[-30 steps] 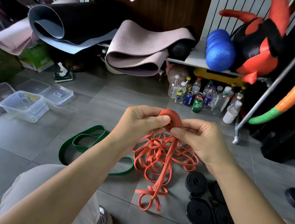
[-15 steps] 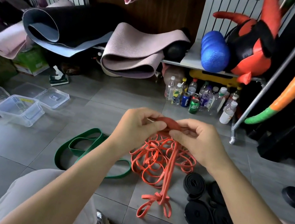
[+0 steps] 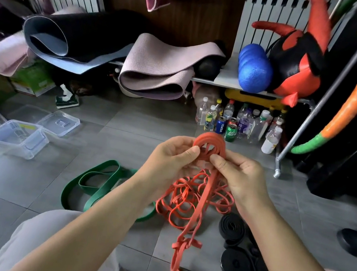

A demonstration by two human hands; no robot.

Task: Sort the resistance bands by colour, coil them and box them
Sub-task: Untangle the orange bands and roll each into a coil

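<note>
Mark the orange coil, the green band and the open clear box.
orange coil (image 3: 208, 137), head view, top arc of the winding.
green band (image 3: 104, 188), head view, diagonal strip on the floor.
open clear box (image 3: 11, 148), head view, front wall.

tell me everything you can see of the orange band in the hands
The orange band is a flat, narrow strip that looks like matte rubber. Its upper end is wound into a small coil, held on edge facing the camera. The left hand pinches the coil's left side and the right hand its right. The unwound length hangs down to the floor, crossing a tangled orange heap and ending in loose loops.
</note>
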